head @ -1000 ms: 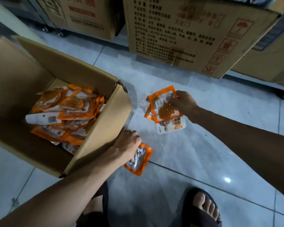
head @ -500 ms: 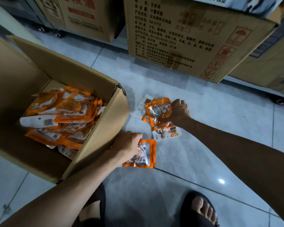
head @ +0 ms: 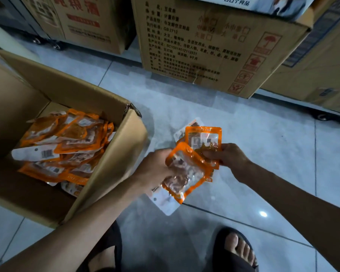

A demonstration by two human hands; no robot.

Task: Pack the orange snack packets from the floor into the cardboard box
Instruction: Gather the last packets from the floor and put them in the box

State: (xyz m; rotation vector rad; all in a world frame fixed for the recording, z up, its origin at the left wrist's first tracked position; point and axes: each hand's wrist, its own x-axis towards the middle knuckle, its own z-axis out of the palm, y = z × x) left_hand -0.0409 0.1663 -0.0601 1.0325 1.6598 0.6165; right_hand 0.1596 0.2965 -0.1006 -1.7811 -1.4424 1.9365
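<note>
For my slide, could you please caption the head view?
Both hands, left hand and right hand, hold orange snack packets beside the part-filled cardboard box.

Pale grey tiled floor [head: 253,154] with dark grout lines, open cardboard box [head: 110,163] of orange packets resting on it at left, large printed cartons [head: 214,46] standing along the far side, two sandalled feet [head: 238,250] at near edge

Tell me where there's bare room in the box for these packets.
Free: the near strip of the box, between the packet pile and its near wall, and the left side by the flap. Crowded: the middle and far right corner, piled with packets. Both hands hold packets over bare floor.
</note>
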